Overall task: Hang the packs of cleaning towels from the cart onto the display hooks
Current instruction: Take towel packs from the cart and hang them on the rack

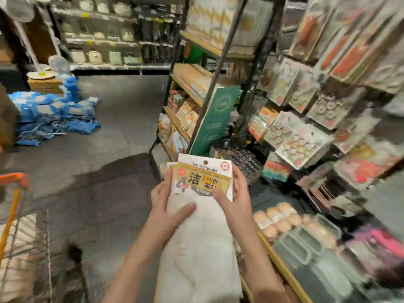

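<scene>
I hold a long white pack of cleaning towels [196,237] upright in front of me, low in the middle of the view. Its yellow label and hang hole are at the top. A second pack [171,167] peeks out just behind its left edge. My left hand [168,206] grips the left side, thumb across the white cloth. My right hand [235,193] grips the right edge at the label. The wire cart [24,248] with an orange handle stands at the lower left. Display hooks with hanging goods [306,127] fill the right side.
A shelf rack [185,101] with a green sign [216,119] stands just beyond the pack. Blue packages [54,114] lie piled on the grey floor at the left. Lidded containers [306,243] and orange goods sit on a low shelf at the lower right.
</scene>
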The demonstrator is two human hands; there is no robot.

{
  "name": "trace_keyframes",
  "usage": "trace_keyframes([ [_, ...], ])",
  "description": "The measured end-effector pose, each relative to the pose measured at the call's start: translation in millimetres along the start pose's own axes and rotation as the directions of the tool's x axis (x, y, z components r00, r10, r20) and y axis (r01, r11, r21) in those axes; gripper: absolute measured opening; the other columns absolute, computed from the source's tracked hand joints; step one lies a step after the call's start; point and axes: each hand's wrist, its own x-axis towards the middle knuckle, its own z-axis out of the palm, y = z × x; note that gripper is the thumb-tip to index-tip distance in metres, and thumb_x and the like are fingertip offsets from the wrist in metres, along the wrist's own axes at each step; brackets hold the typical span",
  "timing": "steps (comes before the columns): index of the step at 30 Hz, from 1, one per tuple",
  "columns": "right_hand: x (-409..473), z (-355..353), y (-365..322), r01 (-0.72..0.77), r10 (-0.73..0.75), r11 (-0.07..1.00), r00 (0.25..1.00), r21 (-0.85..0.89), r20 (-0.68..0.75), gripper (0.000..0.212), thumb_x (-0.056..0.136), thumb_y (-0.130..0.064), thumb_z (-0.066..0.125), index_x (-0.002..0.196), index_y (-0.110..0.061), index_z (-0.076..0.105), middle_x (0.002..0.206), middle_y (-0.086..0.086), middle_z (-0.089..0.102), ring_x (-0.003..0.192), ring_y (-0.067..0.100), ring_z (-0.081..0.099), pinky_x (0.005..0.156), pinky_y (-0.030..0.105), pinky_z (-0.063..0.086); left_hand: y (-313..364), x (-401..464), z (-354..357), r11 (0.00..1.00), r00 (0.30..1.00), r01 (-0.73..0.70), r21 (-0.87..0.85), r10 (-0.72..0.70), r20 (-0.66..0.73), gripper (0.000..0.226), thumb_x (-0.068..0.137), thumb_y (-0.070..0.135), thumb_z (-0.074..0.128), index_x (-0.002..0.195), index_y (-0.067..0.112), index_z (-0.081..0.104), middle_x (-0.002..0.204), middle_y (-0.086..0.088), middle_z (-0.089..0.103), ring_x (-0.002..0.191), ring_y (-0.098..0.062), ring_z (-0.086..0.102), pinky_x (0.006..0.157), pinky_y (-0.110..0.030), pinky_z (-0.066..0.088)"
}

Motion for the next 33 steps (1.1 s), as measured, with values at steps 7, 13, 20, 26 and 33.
trace_keyframes([
  [7, -60.2, -138.3, -4.0, -0.032, 0.031, 0.999, 0.967, -0.002, -0.252, 0.045, 0.078, 0.001, 0.071, 0.109, -0.023, 0.048, 0.102, -0.008, 0.068, 0.089, 0.0, 0.066, 0.072, 0.011, 0.048, 17.0, -45.9, 125.3, 1.0, 0.978, 0.009, -0.006, -0.008, 0.208, 0.089, 0.073, 0.027, 0.08, 0.139, 0.047, 0.024, 0.148, 0.003, 0.024, 0.137, -0.003, 0.025, 0.114, -0.022, 0.018],
  [13, -134.7, -240.6, -8.7, -0.068, 0.054, 0.998, 0.865, -0.011, -0.499, 0.045, 0.077, -0.006, 0.075, 0.111, -0.027, 0.053, 0.097, -0.003, 0.07, 0.096, 0.016, 0.065, 0.082, 0.029, 0.052, 40.2, -95.4, 219.7, 0.999, 0.886, -0.019, -0.042, 0.036, 0.462, 0.088, 0.069, 0.047, 0.075, 0.14, 0.056, 0.024, 0.151, 0.012, 0.022, 0.124, 0.025, 0.023, 0.109, -0.027, 0.024],
  [20, -211.6, -329.3, -19.6, -0.049, 0.05, 0.999, 0.779, 0.019, -0.625, 0.044, 0.079, 0.0, 0.071, 0.112, -0.023, 0.052, 0.097, -0.003, 0.071, 0.093, 0.012, 0.066, 0.079, 0.021, 0.053, 47.1, -160.9, 305.2, 0.987, 0.768, 0.081, -0.141, 0.028, 0.639, 0.088, 0.061, 0.059, 0.073, 0.139, 0.059, 0.03, 0.15, 0.008, 0.038, 0.136, -0.015, 0.042, 0.11, -0.052, 0.036],
  [26, -262.9, -380.5, -21.4, -0.045, 0.058, 0.998, 0.705, 0.037, -0.707, 0.043, 0.082, 0.001, 0.067, 0.109, -0.026, 0.05, 0.105, 0.004, 0.068, 0.095, 0.014, 0.066, 0.079, 0.023, 0.052, 51.1, -200.5, 357.3, 0.984, 0.731, 0.092, -0.154, 0.038, 0.682, 0.078, 0.06, 0.053, 0.079, 0.128, 0.062, 0.041, 0.143, 0.019, 0.045, 0.129, 0.001, 0.046, 0.107, -0.036, 0.041],
  [33, -299.9, -414.2, -26.8, -0.067, 0.056, 0.998, 0.609, 0.019, -0.791, 0.045, 0.08, 0.002, 0.069, 0.11, -0.024, 0.047, 0.103, 0.003, 0.066, 0.088, 0.004, 0.066, 0.076, 0.019, 0.051, 52.3, -223.9, 403.7, 0.964, 0.605, 0.159, -0.213, 0.075, 0.793, 0.072, 0.077, 0.014, 0.075, 0.133, 0.044, 0.041, 0.115, 0.033, 0.063, 0.107, 0.006, 0.061, 0.076, -0.012, 0.051],
])
